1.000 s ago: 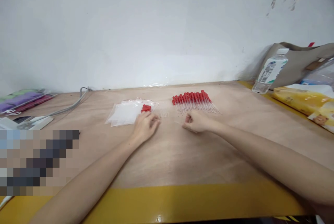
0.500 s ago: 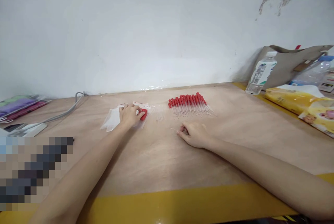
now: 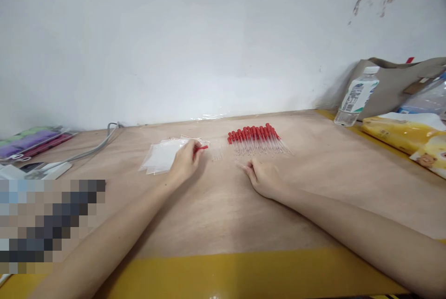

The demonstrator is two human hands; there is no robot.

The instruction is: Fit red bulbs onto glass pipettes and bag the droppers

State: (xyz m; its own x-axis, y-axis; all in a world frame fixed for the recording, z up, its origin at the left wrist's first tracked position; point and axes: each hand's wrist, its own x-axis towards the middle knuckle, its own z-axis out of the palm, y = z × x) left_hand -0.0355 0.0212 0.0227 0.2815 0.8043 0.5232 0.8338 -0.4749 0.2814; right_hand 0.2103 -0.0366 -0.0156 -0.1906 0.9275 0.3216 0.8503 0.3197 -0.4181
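Note:
Pinched in my left hand (image 3: 185, 160) is a small red rubber cap (image 3: 202, 148), its end sticking out past the fingertips. That hand is above the right edge of several clear plastic bags (image 3: 160, 155). My right hand (image 3: 265, 179) is closed on a thin clear tube (image 3: 240, 165), which points left and is hard to make out. Between the hands and slightly beyond them lie several loose thin clear tubes (image 3: 218, 154). Behind my right hand, a row of clear tubes with red caps (image 3: 252, 134) lies side by side, red ends toward the wall.
At the right stand a water bottle (image 3: 357, 97) and a grey bag (image 3: 386, 85), with a yellow tissue pack (image 3: 393, 132) in front. Coloured packets (image 3: 31, 143) and a grey cable (image 3: 94, 146) lie at the left. A white wall (image 3: 216, 48) closes off the back.
My left hand has lifted off the bags and come right with a red cap in its fingers. My right hand has stayed nearly in place with the tube. The view has shifted slightly.

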